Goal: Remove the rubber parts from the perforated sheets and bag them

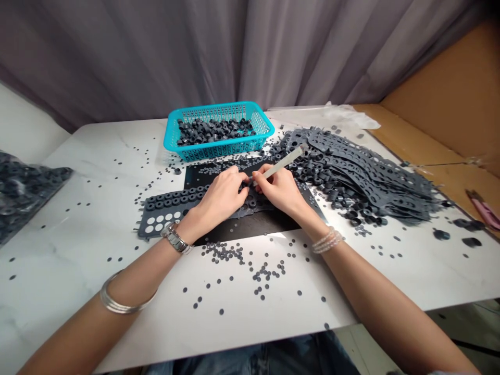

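Note:
A dark grey moulded rubber sheet with rows of raised rings lies on a black board. Part of its near left shows round holes with the white table visible through them. My left hand rests over the sheet, thumb and fingers pinched together at its far side; what they grip is too small and hidden to make out. My right hand is closed around a slim whitish stick-like tool, which slants up to the right. Its lower end is at the sheet, close to my left fingertips.
A turquoise basket of small black rings stands behind the board. Stacked perforated rubber sheets and loose rings lie at right. Small dark discs are scattered about. At left is a plastic bag; pink-handled pliers lie far right.

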The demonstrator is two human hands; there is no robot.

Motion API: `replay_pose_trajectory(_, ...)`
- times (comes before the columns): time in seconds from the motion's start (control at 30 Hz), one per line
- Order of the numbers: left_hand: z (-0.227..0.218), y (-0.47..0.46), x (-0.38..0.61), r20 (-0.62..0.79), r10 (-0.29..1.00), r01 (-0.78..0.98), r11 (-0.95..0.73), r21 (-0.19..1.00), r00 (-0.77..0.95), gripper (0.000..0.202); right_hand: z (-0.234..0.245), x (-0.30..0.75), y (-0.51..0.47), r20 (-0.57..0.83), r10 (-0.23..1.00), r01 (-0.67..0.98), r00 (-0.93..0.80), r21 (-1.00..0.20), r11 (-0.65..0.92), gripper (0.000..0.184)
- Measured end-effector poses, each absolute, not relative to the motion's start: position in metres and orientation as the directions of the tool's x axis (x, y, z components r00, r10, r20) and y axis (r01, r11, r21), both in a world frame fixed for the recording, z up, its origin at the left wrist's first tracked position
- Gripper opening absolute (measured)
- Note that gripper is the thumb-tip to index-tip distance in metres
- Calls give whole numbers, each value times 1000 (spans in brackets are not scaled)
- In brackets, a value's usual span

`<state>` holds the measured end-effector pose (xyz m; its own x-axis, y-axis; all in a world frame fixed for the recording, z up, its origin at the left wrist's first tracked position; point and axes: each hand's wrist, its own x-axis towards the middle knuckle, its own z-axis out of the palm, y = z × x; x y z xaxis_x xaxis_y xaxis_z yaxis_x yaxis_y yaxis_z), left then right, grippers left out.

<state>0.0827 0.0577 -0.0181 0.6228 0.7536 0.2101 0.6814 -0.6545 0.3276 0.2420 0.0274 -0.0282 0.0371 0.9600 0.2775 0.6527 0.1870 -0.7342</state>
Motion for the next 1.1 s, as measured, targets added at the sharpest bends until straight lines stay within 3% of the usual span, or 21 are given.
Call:
replay_pose_trajectory(0.23, -23, 60, 86, 216, 743, 710, -669, 217, 634, 22, -23, 237, 25, 302, 953, 671, -16, -704, 234, 21)
replay_pose_trajectory(0.4, -27, 62, 89, 211, 754, 691, -655, 307, 621, 21, -22, 236, 26, 311, 950, 692, -13, -684, 233, 21)
replay_pose_trajectory(0.5, -26, 61, 85, 278, 787, 636, -612, 470, 551, 15, -22, 237, 26, 287, 958, 696, 7, -689, 202, 22)
replay_pose_trajectory(0.57, -22, 62, 78, 322, 873, 539, -482, 691, 367, 10, -25, 239, 26, 266, 963, 678, 33, -714, 174, 23)
replay_pose_trajectory(0.63, -17, 65, 71, 233, 958, 273, -273, 923, 168, 7, -29, 241, 28, 238, 969, 623, 65, -768, 147, 24)
replay_pose_trajectory(0.7, -11, 68, 65, 50, 989, -61, -42, 997, 137, 5, -34, 242, 30, 196, 975, 524, 102, -844, 115, 24)
replay_pose_trajectory(0.77, -7, 70, 64, -129, 962, -265, 193, 945, 241, 2, -37, 245, 32, 157, 976, 382, 151, -920, 89, 24)
replay_pose_trajectory(0.87, -2, 67, 68, -319, 878, -366, 446, 817, 357, 10, -39, 250, 35, 135, 962, 173, 238, -980, 95, 22)
replay_pose_trajectory(1.1, -3, 59, 70, -404, 823, -411, 554, 724, 399, 13, -32, 262, 32, 139, 935, 40, 325, -990, 133, 21)
